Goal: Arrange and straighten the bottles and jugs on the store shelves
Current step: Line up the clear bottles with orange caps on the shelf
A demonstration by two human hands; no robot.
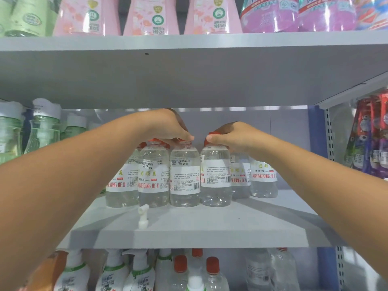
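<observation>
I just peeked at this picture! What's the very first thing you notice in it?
Two bare arms reach in, and the left hand and right hand each grip the red cap of a clear bottle in the middle-shelf row. A small white nozzle lies loose on the grey shelf in front of them, and pink bottles line the shelf above.

light: bright, even | glare: upper bottles (147,15) | edges: bowed, soft | shadows: faint

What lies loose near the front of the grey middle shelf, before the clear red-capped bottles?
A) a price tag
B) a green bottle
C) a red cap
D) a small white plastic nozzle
D: a small white plastic nozzle lies alone on the grey middle shelf.
</observation>
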